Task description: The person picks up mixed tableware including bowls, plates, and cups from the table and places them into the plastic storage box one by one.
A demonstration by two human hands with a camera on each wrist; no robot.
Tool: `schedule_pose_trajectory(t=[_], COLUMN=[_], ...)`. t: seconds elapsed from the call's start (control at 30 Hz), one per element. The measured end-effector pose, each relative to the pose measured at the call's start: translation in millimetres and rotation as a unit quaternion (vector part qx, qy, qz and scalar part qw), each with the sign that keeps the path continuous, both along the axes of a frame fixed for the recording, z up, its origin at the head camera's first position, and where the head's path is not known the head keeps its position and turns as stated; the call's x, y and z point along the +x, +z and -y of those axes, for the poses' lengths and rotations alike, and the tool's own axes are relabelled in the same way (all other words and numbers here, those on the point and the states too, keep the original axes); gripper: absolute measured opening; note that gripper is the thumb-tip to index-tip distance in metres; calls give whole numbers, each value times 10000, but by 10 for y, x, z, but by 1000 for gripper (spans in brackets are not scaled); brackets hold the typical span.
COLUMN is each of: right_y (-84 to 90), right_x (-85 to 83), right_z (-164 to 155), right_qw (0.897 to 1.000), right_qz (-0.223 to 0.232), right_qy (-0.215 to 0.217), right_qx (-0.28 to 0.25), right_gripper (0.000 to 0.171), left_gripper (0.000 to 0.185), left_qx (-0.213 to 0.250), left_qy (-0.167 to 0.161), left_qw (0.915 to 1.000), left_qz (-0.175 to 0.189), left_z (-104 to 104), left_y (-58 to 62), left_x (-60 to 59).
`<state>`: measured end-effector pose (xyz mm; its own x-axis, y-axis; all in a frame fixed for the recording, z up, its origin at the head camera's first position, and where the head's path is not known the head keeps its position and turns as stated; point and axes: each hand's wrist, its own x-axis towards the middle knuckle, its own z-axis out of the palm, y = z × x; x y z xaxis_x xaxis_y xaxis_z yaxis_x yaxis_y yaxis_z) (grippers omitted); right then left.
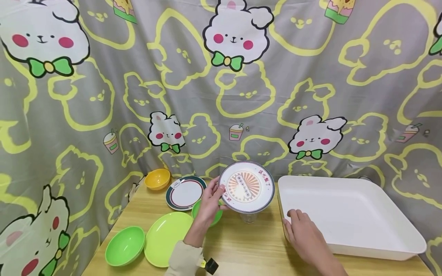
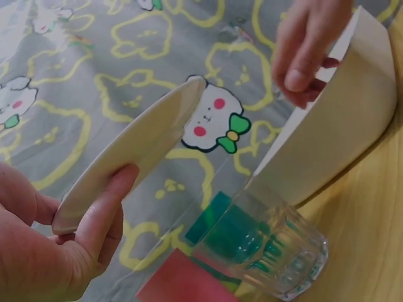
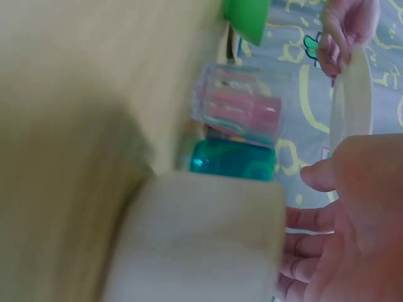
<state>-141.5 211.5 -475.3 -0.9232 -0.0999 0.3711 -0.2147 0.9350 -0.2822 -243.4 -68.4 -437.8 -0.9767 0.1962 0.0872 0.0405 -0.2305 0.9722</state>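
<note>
My left hand (image 1: pixel 210 201) holds a white plate (image 1: pixel 257 201) by its left edge, thumb on the printed upper face and fingers underneath. The plate carries a sunburst print, red lettering and a dark rim line; it is tilted, raised above the table. Below it stands a clear ribbed glass (image 2: pixel 286 255), mostly covered by the plate in the head view. At the left rim of a large white basin (image 1: pixel 373 251) is my right hand (image 1: pixel 305 235). Its fingers reach over the rim to the inner side, and the thumb stands apart from them in the right wrist view.
On the left are a yellow bowl (image 1: pixel 157 179), a dark-rimmed plate (image 1: pixel 186 193), a lime plate (image 1: pixel 167 239) and a green bowl (image 1: pixel 125 246). Another green bowl (image 1: pixel 217 218) sits behind my left wrist. Beside the glass show a teal object (image 3: pixel 233 160) and a pink one (image 2: pixel 186 280). A patterned curtain (image 1: pixel 248 149) hangs behind.
</note>
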Motion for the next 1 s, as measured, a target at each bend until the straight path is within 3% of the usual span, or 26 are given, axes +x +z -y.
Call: schedule_pose_trajectory(t=[0.17,0.33,0.5,0.6,0.83,1.0], right_y=[159,280,362,391,462,511], right_x=[-127,-312,-487,-582,-695,-723], right_z=[-100,-177,-176,-157,-125,-97], right_qw=[9952,9785,9646,9488,8937,8783], right_qz=[512,1120,1407,1569,1884,2139], right_qy=[219,447,570,757,952,1005], right_qx=[-811,-1676,-2154,-2635,-3959,-4156], right_gripper=[28,42,53,49,44,44], left_gripper=[45,44,45,45,45,43], left_qx=[-37,-19,-3,-37,-65,-60], left_qy=[5,24,5,-7,-119,-145], left_qw=[10000,9999,9999,9999,9999,9998], left_qz=[90,119,105,112,87,156], left_z=[-33,-57,-56,-49,-89,-147], left_y=[-15,-25,-35,-38,-49,-77], left_x=[19,9,7,17,48,43])
